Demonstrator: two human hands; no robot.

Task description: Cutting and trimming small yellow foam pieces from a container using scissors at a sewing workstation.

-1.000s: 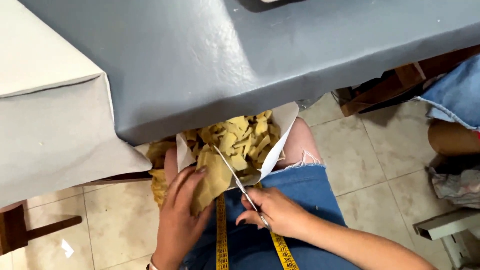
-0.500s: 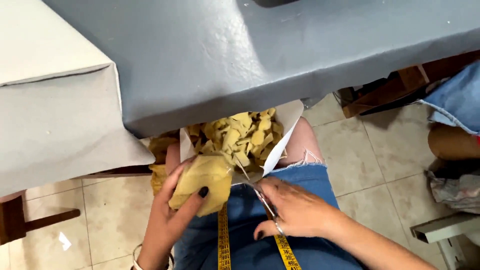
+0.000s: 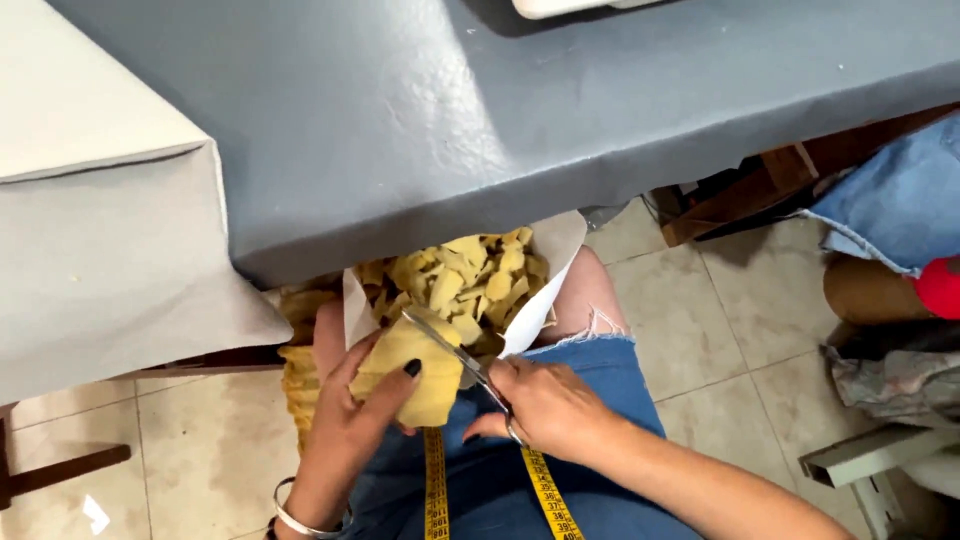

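Left grip (image 3: 345,430) tight on yellow piece (image 3: 415,368); right grip (image 3: 545,405) (fingers curled) round scissors (image 3: 455,355)

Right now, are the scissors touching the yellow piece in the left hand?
Touching. The head view shows the scissors blades lying across the yellow piece that the left hand holds.

Tight spot tbh: grey table edge (image 3: 520,200) hangs right over the lap, scrap pile (image 3: 465,280) fills the gap below it. Free room only w/ tiled floor (image 3: 720,320) to the right.
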